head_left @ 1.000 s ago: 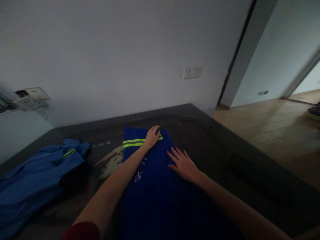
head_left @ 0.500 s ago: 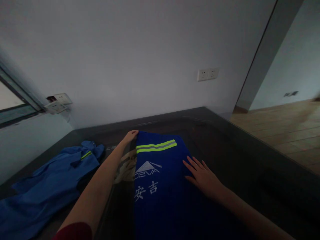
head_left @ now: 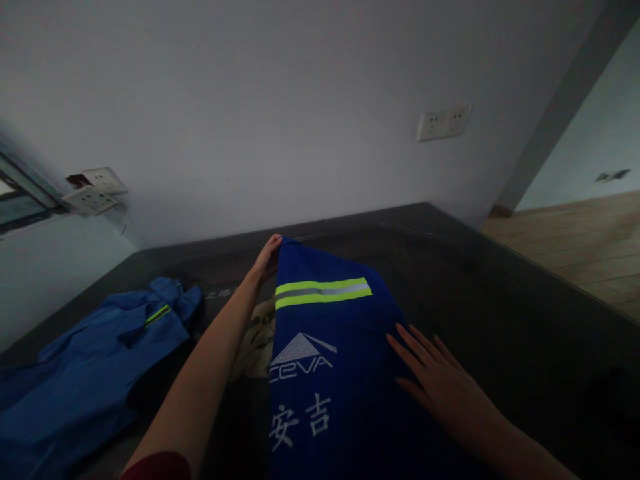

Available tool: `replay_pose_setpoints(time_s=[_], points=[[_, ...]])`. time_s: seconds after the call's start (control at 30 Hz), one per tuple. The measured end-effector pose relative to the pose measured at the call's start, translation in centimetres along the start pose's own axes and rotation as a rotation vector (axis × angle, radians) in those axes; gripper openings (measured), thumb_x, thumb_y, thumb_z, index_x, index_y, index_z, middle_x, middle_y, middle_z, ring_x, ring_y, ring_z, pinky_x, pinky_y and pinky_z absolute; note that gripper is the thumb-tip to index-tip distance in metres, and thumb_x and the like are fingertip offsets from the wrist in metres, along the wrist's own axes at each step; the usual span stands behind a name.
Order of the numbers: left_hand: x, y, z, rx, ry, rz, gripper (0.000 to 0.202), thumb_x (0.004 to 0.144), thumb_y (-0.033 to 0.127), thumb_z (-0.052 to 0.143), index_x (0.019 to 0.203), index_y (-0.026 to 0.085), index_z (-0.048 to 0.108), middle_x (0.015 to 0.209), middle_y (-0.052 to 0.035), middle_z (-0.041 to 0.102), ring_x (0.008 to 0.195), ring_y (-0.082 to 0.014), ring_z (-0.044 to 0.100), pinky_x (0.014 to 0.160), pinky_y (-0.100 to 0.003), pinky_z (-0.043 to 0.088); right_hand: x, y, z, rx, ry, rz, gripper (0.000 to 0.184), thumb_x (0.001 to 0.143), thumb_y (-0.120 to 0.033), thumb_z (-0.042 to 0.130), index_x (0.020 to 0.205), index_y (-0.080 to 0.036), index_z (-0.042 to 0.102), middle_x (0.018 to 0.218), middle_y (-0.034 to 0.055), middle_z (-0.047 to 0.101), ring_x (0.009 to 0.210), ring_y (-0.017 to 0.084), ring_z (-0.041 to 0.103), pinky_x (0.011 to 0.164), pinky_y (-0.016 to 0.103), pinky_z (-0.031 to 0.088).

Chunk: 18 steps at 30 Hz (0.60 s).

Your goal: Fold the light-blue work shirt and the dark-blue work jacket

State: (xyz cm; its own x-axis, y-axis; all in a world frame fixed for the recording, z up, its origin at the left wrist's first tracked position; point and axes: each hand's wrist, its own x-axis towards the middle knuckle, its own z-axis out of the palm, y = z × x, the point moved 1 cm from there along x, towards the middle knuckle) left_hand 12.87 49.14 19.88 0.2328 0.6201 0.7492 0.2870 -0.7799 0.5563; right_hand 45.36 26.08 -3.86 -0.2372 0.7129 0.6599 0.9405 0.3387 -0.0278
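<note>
In front of me lies a blue work jacket (head_left: 350,367), folded lengthwise, with a yellow-and-silver reflective stripe and white lettering on its upward side. My left hand (head_left: 270,252) pinches its far left corner and holds that edge raised off the table. Fingers spread, my right hand (head_left: 435,373) rests flat at the jacket's right edge. The near end of the jacket runs into dark shadow at the bottom of the view.
A second blue garment (head_left: 95,373) with a small yellow stripe lies crumpled on the left of the dark table (head_left: 450,267). Behind stands a pale wall with a socket plate (head_left: 444,123) on the right and loose sockets (head_left: 93,190) at left. Wooden flooring (head_left: 570,247) shows beyond the table's right edge.
My left hand has lifted the jacket's far corner higher, so the cloth there slopes up. My right hand stays spread by the right edge. The view has shifted slightly.
</note>
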Motion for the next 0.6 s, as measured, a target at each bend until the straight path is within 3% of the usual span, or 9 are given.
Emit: replay_pose_setpoints(time_s=[0.13,0.3,0.5,0.6], points=[[0.3,-1.0,-0.3,0.324,-0.078,0.035,0.025,0.087,0.041,0.041,0.097,0.02,0.051,0.078,0.0,0.058,0.07,-0.0145,0.055,0.066,-0.025,0.046,0.0,-0.1,-0.3,0.004,-0.015,0.005,0.06,0.09,-0.06,0.035,0.144,-0.035,0.031,0.151,0.0024,0.03,0.138,0.03,0.026,0.109,0.06,0.026],[-0.3,-2.5,-1.8,0.599,-0.199,0.019,0.014,0.074,0.034,0.059,0.079,0.021,0.061,0.079,-0.0007,0.064,0.08,-0.0185,0.058,0.078,-0.029,0.045,-0.1,-0.1,0.0,0.022,0.021,0.005,0.059,0.09,-0.06,0.035,0.144,-0.036,0.03,0.151,0.0018,0.029,0.139,0.03,0.026,0.11,0.06,0.024],[-0.7,-2.7,-1.9,0.811,-0.169,0.015,0.012,0.073,0.034,0.064,0.081,0.025,0.065,0.086,-0.0028,0.067,0.099,-0.0247,0.057,0.09,-0.037,0.041,0.0,0.0,0.2,0.009,0.006,0.009,0.06,0.089,-0.062,0.035,0.143,-0.036,0.032,0.152,0.0014,0.029,0.138,0.031,0.026,0.109,0.06,0.024],[-0.5,-2.4,-1.3,0.831,-0.183,0.039,0.015,0.078,0.032,0.058,0.087,0.022,0.066,0.095,-0.0051,0.068,0.098,-0.0225,0.059,0.089,-0.034,0.044,0.0,0.0,0.3,0.0,0.005,0.014,0.06,0.089,-0.062,0.035,0.143,-0.036,0.033,0.151,0.0017,0.029,0.138,0.031,0.027,0.109,0.061,0.025]])
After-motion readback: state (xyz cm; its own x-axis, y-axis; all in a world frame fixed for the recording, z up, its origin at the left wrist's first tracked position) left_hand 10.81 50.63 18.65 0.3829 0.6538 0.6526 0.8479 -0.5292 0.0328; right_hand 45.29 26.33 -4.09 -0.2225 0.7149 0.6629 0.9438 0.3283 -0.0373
